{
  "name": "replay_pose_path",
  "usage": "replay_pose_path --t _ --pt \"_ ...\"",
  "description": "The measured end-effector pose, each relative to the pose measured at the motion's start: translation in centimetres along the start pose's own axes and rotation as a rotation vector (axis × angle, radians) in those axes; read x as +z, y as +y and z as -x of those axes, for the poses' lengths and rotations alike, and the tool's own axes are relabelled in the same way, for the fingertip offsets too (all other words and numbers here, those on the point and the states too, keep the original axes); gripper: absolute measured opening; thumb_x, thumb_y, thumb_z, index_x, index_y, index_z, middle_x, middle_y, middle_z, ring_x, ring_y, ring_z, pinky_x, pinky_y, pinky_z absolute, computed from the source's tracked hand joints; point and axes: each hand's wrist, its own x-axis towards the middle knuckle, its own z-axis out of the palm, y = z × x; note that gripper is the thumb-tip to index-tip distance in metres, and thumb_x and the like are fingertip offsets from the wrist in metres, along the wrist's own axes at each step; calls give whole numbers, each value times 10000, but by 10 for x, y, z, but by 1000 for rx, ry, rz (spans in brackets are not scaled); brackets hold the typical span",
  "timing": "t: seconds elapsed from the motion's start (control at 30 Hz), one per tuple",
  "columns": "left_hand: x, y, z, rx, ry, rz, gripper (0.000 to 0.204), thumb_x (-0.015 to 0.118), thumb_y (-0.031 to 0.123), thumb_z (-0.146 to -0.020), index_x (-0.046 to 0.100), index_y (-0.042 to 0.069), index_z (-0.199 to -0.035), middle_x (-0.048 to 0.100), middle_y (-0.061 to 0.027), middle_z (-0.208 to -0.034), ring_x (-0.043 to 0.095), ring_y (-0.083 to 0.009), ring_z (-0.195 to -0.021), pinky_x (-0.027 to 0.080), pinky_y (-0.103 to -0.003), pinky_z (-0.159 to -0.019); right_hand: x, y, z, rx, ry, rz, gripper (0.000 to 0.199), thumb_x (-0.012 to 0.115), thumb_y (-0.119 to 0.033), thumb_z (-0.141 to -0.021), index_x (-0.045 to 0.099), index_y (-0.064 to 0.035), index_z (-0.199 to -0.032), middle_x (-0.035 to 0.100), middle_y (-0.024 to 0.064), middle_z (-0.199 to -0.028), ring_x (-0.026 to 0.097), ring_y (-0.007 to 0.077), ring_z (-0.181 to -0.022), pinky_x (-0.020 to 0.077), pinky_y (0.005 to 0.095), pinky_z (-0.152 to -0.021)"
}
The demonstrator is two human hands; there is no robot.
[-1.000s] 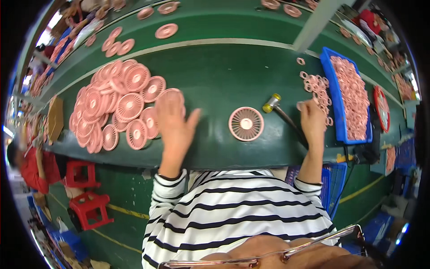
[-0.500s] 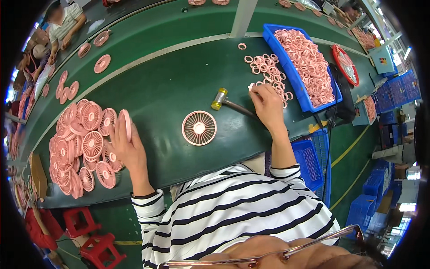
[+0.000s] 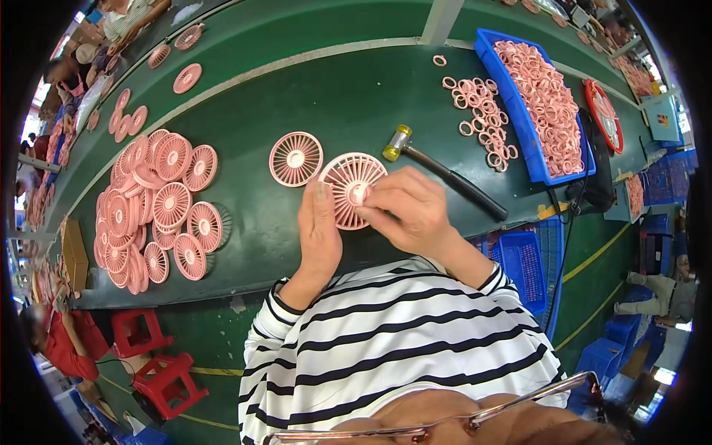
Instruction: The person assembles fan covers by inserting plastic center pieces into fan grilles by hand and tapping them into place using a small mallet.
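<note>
Lying heaped at the left, many pink spoked grilles (image 3: 172, 205) are waiting loose. Farther right, one lone grille (image 3: 296, 159) is resting flat. Nearer, the left hand (image 3: 320, 230) is gripping the left rim of a tilted held grille (image 3: 348, 178), round, pale pink and finely spoked. The right hand (image 3: 410, 208) is bunching its fingers at the hub, seemingly mid-work; whether they're pinching anything, I cannot tell. Rightward, a mallet (image 3: 445, 174) is lying idle; plenty of pink rings (image 3: 486, 137) are remaining.

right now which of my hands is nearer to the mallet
Right. Your right hand is just on your side of the mallet, not touching it; your left hand is farther left, at the near-left edge of the raised pink slatted disc.
</note>
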Motion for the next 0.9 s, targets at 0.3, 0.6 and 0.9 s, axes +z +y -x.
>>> replay_pose_path --t 0.3,0.6,0.9 --pt "7 2 -8 239 16 -450 409 521 121 -958 470 -40 -1330 546 -107 -1222 524 -192 -1086 411 -316 -954 14 4 5 143 -15 117 81 657 -116 -804 610 -55 -830 596 107 -837 609 324 -793 518 408 -713" --pt "-38 33 11 296 203 -679 400 636 338 -928 638 -31 -1083 660 -198 -1051 621 -360 -918 491 -395 -819 21 12 24 256 -58 -250 141 612 -172 -881 566 -62 -804 546 93 -814 562 293 -770 455 406 -639" --pt "-81 25 45 146 133 -1560 247 624 193 -928 644 -18 -1054 643 -201 -878 618 -340 -720 506 -414 -669 40 27 53 184 -301 -46 193 586 -215 -850 570 -42 -768 578 143 -802 577 357 -776 466 465 -648"
